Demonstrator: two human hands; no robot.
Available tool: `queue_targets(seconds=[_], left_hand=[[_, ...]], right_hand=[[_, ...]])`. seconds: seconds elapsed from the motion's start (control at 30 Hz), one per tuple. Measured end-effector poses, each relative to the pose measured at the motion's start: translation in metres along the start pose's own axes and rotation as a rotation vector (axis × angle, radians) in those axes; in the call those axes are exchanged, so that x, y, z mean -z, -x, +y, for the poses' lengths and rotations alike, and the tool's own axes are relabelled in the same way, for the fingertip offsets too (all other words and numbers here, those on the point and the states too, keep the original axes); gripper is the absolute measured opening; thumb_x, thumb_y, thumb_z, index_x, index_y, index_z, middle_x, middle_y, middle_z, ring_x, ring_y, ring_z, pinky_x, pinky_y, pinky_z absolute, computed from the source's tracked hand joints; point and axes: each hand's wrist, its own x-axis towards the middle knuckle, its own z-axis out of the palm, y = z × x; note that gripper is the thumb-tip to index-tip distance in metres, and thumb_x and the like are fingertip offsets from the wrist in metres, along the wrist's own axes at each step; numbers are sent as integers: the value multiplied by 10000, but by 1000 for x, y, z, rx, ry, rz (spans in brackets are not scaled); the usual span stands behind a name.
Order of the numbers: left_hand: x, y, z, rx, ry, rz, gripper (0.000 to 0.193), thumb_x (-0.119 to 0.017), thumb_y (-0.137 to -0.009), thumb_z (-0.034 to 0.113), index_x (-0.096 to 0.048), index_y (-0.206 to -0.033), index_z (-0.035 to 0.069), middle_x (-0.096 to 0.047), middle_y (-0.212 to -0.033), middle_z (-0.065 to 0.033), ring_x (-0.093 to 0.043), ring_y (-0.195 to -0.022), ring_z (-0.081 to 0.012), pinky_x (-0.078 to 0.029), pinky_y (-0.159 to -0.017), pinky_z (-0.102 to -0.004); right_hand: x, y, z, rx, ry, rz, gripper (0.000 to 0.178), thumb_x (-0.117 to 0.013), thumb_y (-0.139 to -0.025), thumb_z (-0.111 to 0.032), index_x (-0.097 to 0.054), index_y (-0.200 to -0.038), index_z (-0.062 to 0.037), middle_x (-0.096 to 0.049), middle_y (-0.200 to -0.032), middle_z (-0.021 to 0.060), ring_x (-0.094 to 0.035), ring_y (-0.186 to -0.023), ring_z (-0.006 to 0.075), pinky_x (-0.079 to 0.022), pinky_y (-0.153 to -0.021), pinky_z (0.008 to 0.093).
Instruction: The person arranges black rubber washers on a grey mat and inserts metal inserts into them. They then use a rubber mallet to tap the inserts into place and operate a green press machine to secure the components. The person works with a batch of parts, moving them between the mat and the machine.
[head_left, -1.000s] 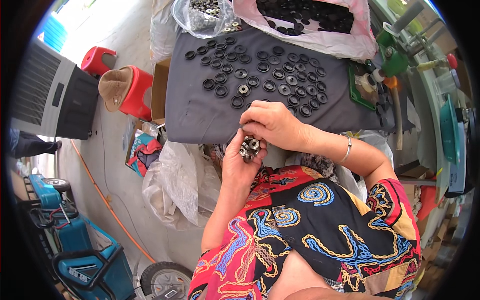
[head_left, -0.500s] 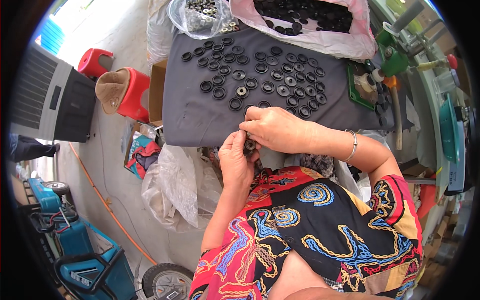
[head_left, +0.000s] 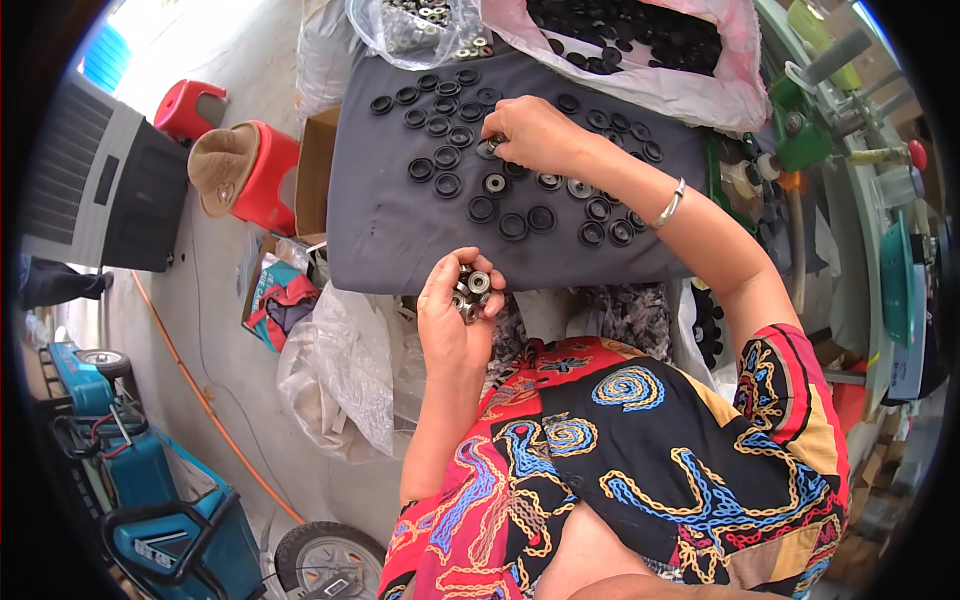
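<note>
My left hand [head_left: 452,325] is cupped around several small metal bearings [head_left: 480,283], just off the front edge of the cloth-covered table. Over the middle of the table, my right hand [head_left: 538,137] pinches a metal bearing [head_left: 490,146] at a black round cap, its fingers partly covering both. Many such black caps lie spread over the grey cloth [head_left: 400,235]. One cap below that hand has a bearing [head_left: 495,184] in its centre, and a second bearing [head_left: 549,181] sits in a cap beside it. My right forearm hides some caps.
At the back stand a clear bag of bearings [head_left: 415,30] and a white sack [head_left: 740,90] of black caps. A green hand press [head_left: 800,135] is at the right, near a wooden-handled hammer [head_left: 797,240]. Red stools [head_left: 270,180] and a teal cart [head_left: 180,510] are on the left.
My right hand has moved from my left hand forward over the caps, carrying a bearing. My left hand has turned and opened up, showing the bearings in it. More caps now hold bearings.
</note>
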Motion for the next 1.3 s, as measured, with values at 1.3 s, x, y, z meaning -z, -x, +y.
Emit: queue_targets(seconds=[1.3], left_hand=[[-18,-5,-13,40,-26,245,322,-424,-1033,251,-621,-1132,17,-665,-1012,-81,-658,-887,-181,-548,-728,-370]], right_hand=[[-14,92,-83,489,237,-116,218,-711,-701,-169,-665,-845,-11,-603,-864,109,-642,-866,271,-548,-695,372]])
